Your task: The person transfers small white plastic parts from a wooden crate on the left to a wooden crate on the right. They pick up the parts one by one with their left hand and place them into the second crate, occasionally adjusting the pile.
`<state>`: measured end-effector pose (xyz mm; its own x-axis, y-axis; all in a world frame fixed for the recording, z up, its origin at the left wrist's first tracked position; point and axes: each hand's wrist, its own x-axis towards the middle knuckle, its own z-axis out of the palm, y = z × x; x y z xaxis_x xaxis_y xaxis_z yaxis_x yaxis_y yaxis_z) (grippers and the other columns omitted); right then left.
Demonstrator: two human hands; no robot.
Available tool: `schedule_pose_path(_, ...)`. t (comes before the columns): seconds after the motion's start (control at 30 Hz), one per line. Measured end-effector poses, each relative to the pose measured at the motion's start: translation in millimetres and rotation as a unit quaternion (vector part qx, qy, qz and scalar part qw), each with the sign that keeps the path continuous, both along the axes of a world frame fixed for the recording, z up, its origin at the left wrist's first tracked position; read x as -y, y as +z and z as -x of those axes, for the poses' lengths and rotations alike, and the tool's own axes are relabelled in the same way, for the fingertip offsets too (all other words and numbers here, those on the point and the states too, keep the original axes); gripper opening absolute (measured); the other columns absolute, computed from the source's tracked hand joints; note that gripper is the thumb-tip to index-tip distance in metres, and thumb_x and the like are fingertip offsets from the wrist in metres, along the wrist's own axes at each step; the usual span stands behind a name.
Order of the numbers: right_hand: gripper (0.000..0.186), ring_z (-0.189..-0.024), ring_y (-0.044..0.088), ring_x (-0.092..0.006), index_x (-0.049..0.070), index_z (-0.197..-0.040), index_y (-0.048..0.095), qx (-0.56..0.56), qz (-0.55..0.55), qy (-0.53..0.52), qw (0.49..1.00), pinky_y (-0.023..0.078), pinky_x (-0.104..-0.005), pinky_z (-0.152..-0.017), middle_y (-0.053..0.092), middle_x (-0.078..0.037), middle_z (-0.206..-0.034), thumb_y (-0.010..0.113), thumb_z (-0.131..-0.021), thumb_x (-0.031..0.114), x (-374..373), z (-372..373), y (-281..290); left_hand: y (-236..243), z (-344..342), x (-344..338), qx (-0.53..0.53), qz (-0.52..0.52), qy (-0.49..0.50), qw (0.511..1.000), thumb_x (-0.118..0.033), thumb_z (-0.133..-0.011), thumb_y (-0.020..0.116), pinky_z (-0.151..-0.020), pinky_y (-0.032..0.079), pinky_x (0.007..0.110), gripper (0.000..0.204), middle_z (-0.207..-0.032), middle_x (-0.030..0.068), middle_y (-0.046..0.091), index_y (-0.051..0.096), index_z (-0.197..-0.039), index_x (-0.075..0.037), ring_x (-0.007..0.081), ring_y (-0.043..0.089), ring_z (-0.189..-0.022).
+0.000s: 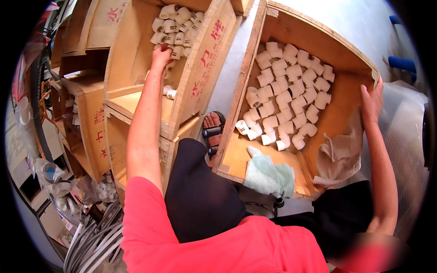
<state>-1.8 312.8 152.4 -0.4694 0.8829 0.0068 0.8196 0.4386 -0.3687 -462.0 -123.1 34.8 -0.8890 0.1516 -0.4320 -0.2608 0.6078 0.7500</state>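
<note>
My left hand (162, 56) reaches into a wooden box (129, 54) on the left, at the near edge of a pile of white plastic pipe elbows (176, 26). Its fingers look curled, and whatever they hold is hidden. A second wooden box (318, 29) stands tilted at my right, with many more white pipe elbows (291, 91) spread over its bottom. My right hand (372, 100) grips that box's right rim near the far corner. A pale green cloth (269, 175) hangs over its near edge, and a beige cloth (339, 157) lies along its right side.
More wooden boxes (88, 118) are stacked at the left, some with fittings inside. Coiled grey pipes (93, 241) and plastic bags (48, 170) lie at the lower left. Clear plastic sheeting (405, 132) is at the right, below blue cylinders (402, 63). My sandalled foot (212, 132) is between the boxes.
</note>
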Motion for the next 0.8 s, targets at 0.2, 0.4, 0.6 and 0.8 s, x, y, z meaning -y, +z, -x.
schedule_pose_path(0.2,0.067,-0.108,0.057,-0.042,0.009,-0.14,0.029,-0.006,-0.038,0.005,0.999,0.045,-0.0445,-0.091,0.058,-0.025,-0.118,0.06,-0.082,0.022,-7,-6,-1,-60,9,-12,-0.11,0.208,-0.218,0.947,-0.019,-0.075,0.068,-0.096,0.045,0.036,0.056,-0.123,0.0224,0.058,0.055,-0.128,-0.005,0.0346,0.055,-0.116)
schedule_pose_path(0.4,0.064,-0.116,0.052,-0.0387,0.007,-0.138,0.033,-0.013,0.0,0.0,1.0,0.042,-0.0409,-0.095,0.053,-0.02,-0.128,0.062,-0.083,0.018,3,7,2,-102,13,21,-0.078,0.239,-0.205,0.946,-0.038,-0.084,0.057,-0.098,0.043,0.04,0.041,-0.127,0.027,0.049,0.061,-0.121,-0.02,0.0381,0.053,-0.114)
schedule_pose_path(0.6,0.062,-0.116,0.052,-0.0381,0.006,-0.138,0.033,-0.003,-0.005,-0.011,1.0,0.041,-0.04,-0.096,0.053,-0.02,-0.128,0.061,-0.083,0.017,3,1,7,-69,-12,-12,0.017,0.305,-0.132,0.943,-0.038,-0.086,0.049,-0.099,0.041,0.043,0.037,-0.118,0.0253,0.058,0.06,-0.112,-0.014,0.036,0.055,-0.114)
schedule_pose_path(0.8,0.066,-0.107,0.057,-0.0418,0.008,-0.139,0.03,-0.017,-0.034,0.016,0.999,0.045,-0.0443,-0.091,0.059,-0.024,-0.117,0.06,-0.081,0.022,0,4,1,-62,2,17,-0.047,0.347,-0.184,0.918,-0.039,-0.092,0.033,-0.101,0.038,0.042,0.05,-0.128,0.0256,0.053,0.054,-0.12,-0.004,0.0367,0.05,-0.121)
